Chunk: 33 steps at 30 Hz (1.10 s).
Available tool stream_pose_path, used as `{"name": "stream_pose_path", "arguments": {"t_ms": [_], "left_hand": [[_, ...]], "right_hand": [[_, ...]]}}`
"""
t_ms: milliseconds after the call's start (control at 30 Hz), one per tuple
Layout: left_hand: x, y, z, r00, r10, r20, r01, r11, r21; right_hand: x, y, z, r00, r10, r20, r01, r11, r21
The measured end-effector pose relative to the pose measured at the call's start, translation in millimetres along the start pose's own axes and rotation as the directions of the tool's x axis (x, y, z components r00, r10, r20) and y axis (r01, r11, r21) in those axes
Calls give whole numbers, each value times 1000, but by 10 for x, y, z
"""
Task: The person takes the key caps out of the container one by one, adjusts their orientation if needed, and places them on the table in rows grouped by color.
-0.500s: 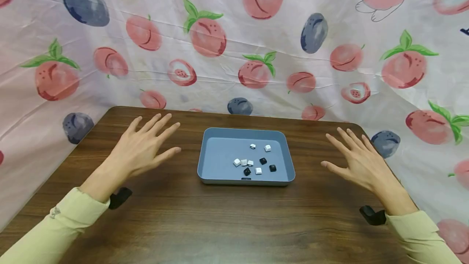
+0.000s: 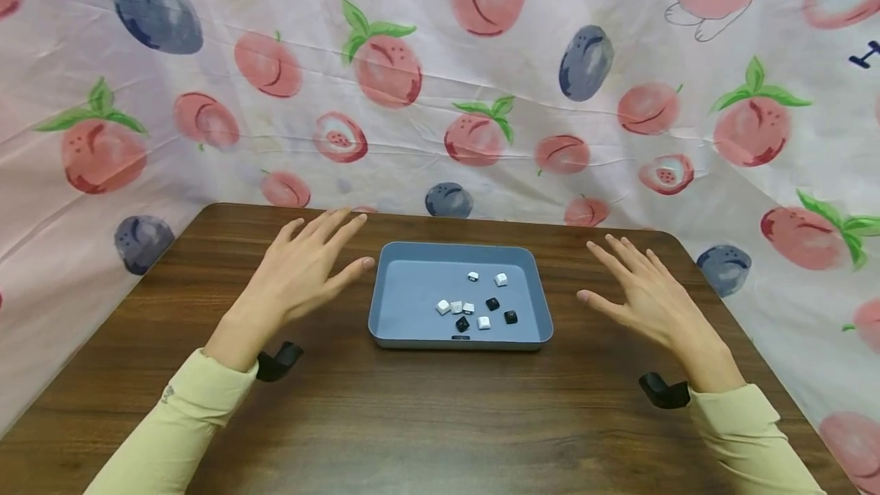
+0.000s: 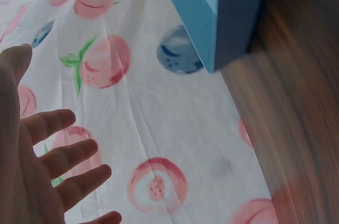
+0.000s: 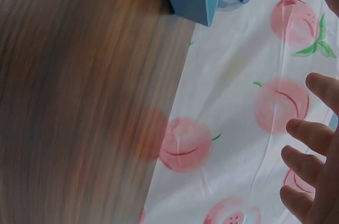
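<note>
A blue-grey tray (image 2: 406,304) lies on the table, holding several small white and black keycaps. Among them are a white keycap (image 2: 501,279) near the back right and a black keycap (image 2: 511,317) near the right wall. My left hand (image 2: 296,270) hovers just left of the tray, fingers spread, holding nothing. To the tray's right, farther off, my right hand (image 2: 646,292) is likewise spread with nothing in it. Each wrist view shows a tray corner, with the left fingers (image 3: 69,158) and right fingers (image 4: 307,136) apart from it.
The brown wooden table (image 2: 440,418) extends under both arms. Behind it hangs a white cloth (image 2: 412,128) printed with peaches and blue fruit. A black wrist mount (image 2: 278,362) sits below the left wrist, and another black mount (image 2: 663,390) below the right.
Both hands have moved inward toward the tray, the left one to the right and the right one to the left. The tray and keycaps have stayed in place.
</note>
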<state>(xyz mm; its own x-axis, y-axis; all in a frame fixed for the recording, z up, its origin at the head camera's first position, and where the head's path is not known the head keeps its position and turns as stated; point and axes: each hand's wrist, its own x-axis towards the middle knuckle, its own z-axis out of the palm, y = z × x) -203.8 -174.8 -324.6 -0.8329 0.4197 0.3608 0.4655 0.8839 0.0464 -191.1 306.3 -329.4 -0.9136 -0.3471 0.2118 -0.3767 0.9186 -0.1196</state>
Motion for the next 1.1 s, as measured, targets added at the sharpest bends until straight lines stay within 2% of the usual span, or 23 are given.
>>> {"name": "stream_pose_path", "arguments": {"t_ms": [233, 367, 567, 833, 1100], "left_hand": [[139, 127, 118, 1000, 9, -3, -10, 992, -126], [162, 176, 182, 1000, 7, 14, -5, 986, -164], [147, 199, 287, 999, 4, 32, 1, 985, -170], [126, 210, 356, 988, 7, 154, 16, 989, -149], [141, 221, 501, 979, 12, 202, 14, 992, -127]], "right_hand": [[124, -103, 84, 999, 14, -33, -11, 995, 94], [194, -174, 145, 999, 22, -41, -15, 987, 161], [303, -259, 225, 999, 27, -37, -19, 975, 222], [408, -383, 323, 999, 41, 34, -48, 966, 254], [477, -492, 446, 998, 18, 63, -33, 969, 245]]}}
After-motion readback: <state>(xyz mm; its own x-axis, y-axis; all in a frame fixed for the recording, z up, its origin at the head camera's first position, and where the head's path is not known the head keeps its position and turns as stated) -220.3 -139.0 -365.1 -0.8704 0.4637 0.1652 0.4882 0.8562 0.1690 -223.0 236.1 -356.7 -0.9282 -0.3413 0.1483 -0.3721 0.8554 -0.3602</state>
